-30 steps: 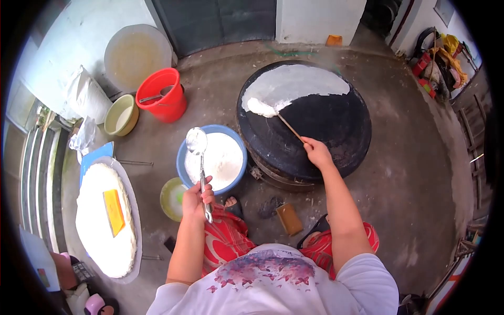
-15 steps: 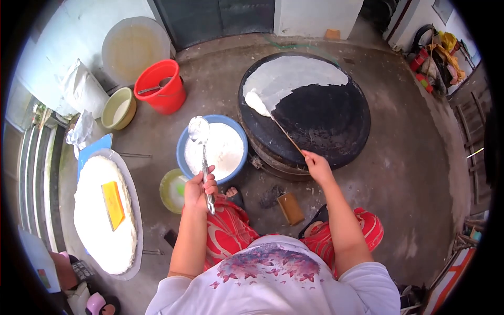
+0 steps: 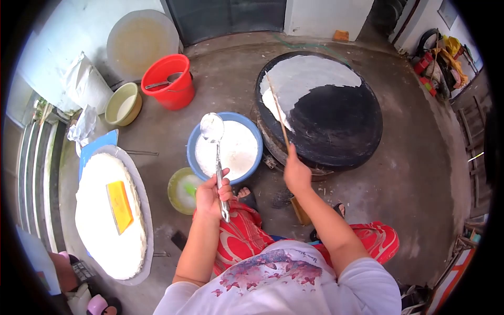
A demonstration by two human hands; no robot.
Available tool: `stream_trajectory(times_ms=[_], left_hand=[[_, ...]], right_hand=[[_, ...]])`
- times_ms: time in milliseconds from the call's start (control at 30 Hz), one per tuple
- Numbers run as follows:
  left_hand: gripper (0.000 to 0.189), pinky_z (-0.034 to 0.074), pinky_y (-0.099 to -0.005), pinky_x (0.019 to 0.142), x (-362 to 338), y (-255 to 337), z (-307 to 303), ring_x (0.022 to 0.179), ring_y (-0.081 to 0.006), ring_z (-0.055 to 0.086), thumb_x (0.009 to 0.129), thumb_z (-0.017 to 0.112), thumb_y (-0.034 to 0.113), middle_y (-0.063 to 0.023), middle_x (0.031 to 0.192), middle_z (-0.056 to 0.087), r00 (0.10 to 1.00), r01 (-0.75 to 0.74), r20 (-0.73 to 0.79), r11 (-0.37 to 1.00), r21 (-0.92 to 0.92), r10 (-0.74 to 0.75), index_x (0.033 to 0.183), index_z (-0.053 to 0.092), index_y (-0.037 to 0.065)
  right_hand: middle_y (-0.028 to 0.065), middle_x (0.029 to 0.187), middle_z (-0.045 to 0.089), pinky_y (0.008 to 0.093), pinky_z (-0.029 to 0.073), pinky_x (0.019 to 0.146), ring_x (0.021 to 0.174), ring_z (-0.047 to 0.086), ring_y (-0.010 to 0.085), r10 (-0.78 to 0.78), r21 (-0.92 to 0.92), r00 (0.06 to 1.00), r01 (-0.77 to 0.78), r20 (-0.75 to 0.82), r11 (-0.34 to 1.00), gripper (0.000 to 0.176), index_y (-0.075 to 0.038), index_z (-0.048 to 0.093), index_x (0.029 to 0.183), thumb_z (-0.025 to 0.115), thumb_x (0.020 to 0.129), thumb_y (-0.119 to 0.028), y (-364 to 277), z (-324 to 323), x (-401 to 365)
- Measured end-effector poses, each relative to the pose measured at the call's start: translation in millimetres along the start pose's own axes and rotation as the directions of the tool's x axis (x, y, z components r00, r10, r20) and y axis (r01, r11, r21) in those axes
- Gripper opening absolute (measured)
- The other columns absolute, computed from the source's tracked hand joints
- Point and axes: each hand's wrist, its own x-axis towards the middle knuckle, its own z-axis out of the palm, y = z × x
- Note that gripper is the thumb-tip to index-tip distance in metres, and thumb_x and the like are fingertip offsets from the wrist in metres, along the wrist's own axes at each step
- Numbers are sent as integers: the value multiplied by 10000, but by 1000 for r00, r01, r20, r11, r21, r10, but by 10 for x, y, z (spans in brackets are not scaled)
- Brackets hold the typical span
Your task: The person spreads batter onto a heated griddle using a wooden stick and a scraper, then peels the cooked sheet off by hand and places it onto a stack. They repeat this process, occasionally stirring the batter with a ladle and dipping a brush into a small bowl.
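My left hand grips the handle of a metal ladle, whose batter-smeared bowl is over the edge of a blue basin of white batter. In my right hand is a thin wooden stick, reaching over the left side of a round black griddle. Beside the stick lies a thick white strip of batter. A thin pale layer covers the griddle's far and left parts, while its middle and near parts are bare black.
At the left stands a round board with a white stack and a yellow scraper. A red bucket, a green bowl and another bowl are on the floor. A brown block lies below the griddle.
My right hand has moved left and nearer to me, and the stick now points farther up. The white lump has become a longer strip down the griddle's left side. The view has shifted slightly.
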Motion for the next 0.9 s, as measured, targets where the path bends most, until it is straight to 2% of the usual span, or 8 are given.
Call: stream_trajectory(times_ms=[100, 200, 400, 500, 567, 633, 700, 900], left_hand=[[317, 321, -232, 411, -19, -6, 24, 497, -118, 373, 922, 314, 190, -81, 701, 456, 1000, -1, -8, 1000, 17, 1, 1109, 442, -30], [304, 304, -205, 382, -82, -33, 96, 481, -98, 365, 914, 350, 163, -70, 690, 455, 1000, -12, -24, 1000, 26, 12, 1117, 431, -48], [304, 317, -232, 415, -75, 20, 13, 498, -115, 364, 929, 308, 196, -81, 711, 447, 1000, -2, 30, 1000, -14, 2, 1110, 427, -17], [316, 297, -206, 383, -120, -25, 82, 489, -98, 356, 917, 352, 173, -60, 685, 439, 998, -58, -28, 998, 27, 59, 1134, 421, -46], [317, 297, -205, 384, -119, -18, 64, 490, -97, 357, 917, 354, 176, -59, 686, 439, 999, -48, -21, 998, 43, 49, 1134, 423, -45], [318, 297, -204, 385, -108, 3, 45, 490, -96, 357, 917, 356, 179, -58, 687, 439, 999, -50, -17, 997, 64, 51, 1134, 426, -43], [321, 296, -202, 387, -107, 32, 3, 493, -95, 359, 917, 361, 186, -55, 690, 438, 1000, -11, 4, 999, 34, 10, 1129, 434, -43], [306, 320, -229, 421, -77, 72, -98, 514, -115, 374, 922, 321, 186, -76, 723, 452, 997, -6, 80, 1000, 11, 5, 1119, 425, -23]], right_hand=[[214, 897, 597, 425, 483, 635, 738, 610, 356, 77, -159, 977, -46, 199, 986, 634, -14, 84, 1373, 402, 832, -107, -474, 329, 560], [212, 939, 591, 433, 487, 655, 761, 609, 362, 156, -121, 966, -133, 207, 984, 654, -21, 57, 1380, 396, 824, -90, -658, 539, 827], [210, 878, 597, 443, 462, 623, 750, 601, 353, 260, 78, 958, -270, 120, 960, 755, -24, 40, 1376, 479, 766, -98, -521, 195, -42], [226, 867, 590, 451, 450, 617, 737, 594, 366, 279, 61, 928, -302, 246, 951, 746, -21, 46, 1371, 470, 761, -80, -698, 92, -177], [225, 834, 595, 443, 461, 625, 725, 600, 359, 217, 61, 961, -230, 173, 971, 730, -19, 54, 1370, 462, 769, -84, -674, 401, 127], [213, 808, 601, 442, 470, 634, 719, 605, 351, 174, -86, 983, -170, 52, 982, 717, -21, 56, 1371, 456, 781, -94, -666, 627, 424], [196, 855, 602, 412, 482, 636, 745, 612, 332, 291, -39, 951, -289, 101, 957, 710, -17, 50, 1376, 446, 790, -84, -604, 451, 386], [214, 846, 595, 426, 473, 637, 741, 606, 345, 395, 82, 886, -424, 241, 902, 703, -28, 46, 1379, 432, 797, -104, -718, 116, -229]])
